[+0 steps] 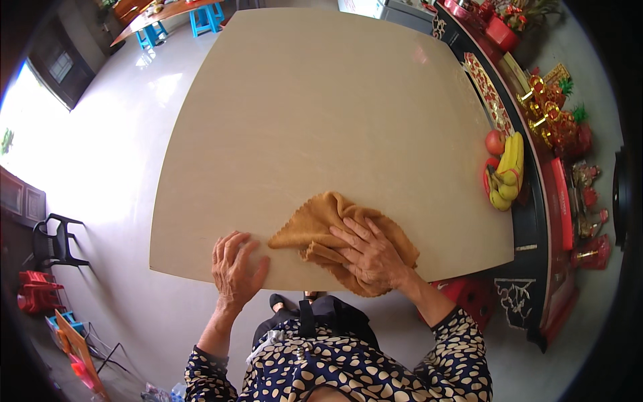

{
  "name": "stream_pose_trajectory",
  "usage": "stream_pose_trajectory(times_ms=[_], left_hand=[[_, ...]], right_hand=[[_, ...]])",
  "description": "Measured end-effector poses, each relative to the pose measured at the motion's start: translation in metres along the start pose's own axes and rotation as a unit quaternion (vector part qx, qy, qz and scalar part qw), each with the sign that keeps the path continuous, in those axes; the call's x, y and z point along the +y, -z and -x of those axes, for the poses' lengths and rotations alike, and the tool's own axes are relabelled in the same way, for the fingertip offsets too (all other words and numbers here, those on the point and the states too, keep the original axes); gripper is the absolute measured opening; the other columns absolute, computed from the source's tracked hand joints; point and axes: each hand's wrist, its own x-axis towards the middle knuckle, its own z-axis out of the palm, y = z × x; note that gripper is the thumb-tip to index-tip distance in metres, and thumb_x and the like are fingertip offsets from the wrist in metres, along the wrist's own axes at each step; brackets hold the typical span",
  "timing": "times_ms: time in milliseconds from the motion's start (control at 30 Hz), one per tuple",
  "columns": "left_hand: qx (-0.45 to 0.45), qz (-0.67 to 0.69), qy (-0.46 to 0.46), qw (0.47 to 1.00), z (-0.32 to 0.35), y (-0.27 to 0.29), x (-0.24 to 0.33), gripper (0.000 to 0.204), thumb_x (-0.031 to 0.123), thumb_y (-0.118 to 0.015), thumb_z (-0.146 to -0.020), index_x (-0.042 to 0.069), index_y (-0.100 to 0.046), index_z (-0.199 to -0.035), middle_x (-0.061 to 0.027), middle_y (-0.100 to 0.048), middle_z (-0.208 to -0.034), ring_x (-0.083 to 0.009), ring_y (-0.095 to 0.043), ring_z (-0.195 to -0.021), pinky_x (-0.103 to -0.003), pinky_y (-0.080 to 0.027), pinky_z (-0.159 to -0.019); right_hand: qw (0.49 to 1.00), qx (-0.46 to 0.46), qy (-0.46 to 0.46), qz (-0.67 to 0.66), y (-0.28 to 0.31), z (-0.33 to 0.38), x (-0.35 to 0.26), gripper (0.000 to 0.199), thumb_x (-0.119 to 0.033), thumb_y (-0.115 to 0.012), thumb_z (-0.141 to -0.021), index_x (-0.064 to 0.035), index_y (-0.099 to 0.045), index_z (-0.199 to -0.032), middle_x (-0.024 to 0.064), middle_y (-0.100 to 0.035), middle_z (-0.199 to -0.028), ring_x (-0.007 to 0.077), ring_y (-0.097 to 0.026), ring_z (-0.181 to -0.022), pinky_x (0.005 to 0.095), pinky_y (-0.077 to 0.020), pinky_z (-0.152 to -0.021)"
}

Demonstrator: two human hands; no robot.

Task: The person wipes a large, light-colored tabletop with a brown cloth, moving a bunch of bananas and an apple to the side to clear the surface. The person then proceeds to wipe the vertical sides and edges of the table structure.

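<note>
A brown cloth [315, 218] with a scalloped edge lies bunched and creased on the beige tabletop [321, 114], partly over its near edge. My right hand [368, 254] presses flat on top of it, fingers stretched out and spread. To the left, my left hand [236, 268] rests at the near edge of the table, fingers slightly bent and apart, with nothing in it. A short gap separates it from the cloth's left corner. The underside of the right palm is hidden.
Along the right side, bananas [512, 161] and a red apple [495, 142] sit by a dark cabinet [536, 234] bearing gold and red ornaments. A black chair [57, 241] and red stools [40, 295] stand on the floor at left. Blue stools [204, 21] are at the far left.
</note>
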Motion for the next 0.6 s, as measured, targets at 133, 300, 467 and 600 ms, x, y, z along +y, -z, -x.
stream_pose_trajectory(times_ms=[133, 300, 467, 600], left_hand=[[-0.003, -0.006, 0.001, 1.000, -0.001, 0.004, 0.004, 0.036, 0.019, -0.077, -0.067, 0.011, -0.064, -0.099, -0.0081, -0.059, -0.114, -0.0305, -0.054, -0.113, -0.050, -0.039, -0.102], [0.007, -0.005, 0.000, 1.000, -0.002, 0.003, 0.003, 0.034, 0.014, -0.076, -0.067, 0.010, -0.065, -0.098, -0.0094, -0.062, -0.113, -0.0322, -0.057, -0.110, -0.051, -0.043, -0.097], [0.019, -0.005, 0.008, 1.000, -0.002, 0.004, 0.002, 0.028, 0.013, -0.076, -0.066, 0.010, -0.066, -0.093, -0.0078, -0.064, -0.108, -0.0307, -0.060, -0.107, -0.051, -0.045, -0.095], [0.036, 0.001, 0.017, 0.999, 0.001, 0.000, -0.001, 0.021, 0.015, -0.076, -0.065, 0.011, -0.068, -0.084, -0.0049, -0.066, -0.102, -0.0269, -0.062, -0.101, -0.048, -0.045, -0.096]], right_hand=[[1.000, 0.005, -0.004, -0.006, -0.001, -0.013, 0.008, 0.033, -0.024, -0.067, -0.078, -0.0095, -0.070, -0.107, 0.0013, -0.041, -0.149, 0.0298, -0.027, -0.142, 0.0548, -0.0216, -0.112], [0.998, 0.026, -0.031, 0.043, -0.006, -0.073, 0.054, 0.036, -0.023, -0.066, -0.077, -0.0113, -0.068, -0.111, -0.0004, -0.036, -0.152, 0.0319, -0.020, -0.144, 0.0582, -0.0146, -0.112], [0.994, 0.057, -0.063, 0.063, -0.010, -0.138, 0.105, 0.039, -0.019, -0.063, -0.083, -0.0099, -0.062, -0.121, -0.0024, -0.034, -0.152, 0.0270, -0.022, -0.143, 0.0540, -0.0200, -0.112], [0.989, 0.070, -0.105, 0.083, -0.015, -0.177, 0.144, 0.039, -0.017, -0.057, -0.090, -0.0056, -0.057, -0.127, -0.0034, -0.035, -0.152, 0.0223, -0.026, -0.142, 0.0466, -0.0228, -0.113]])
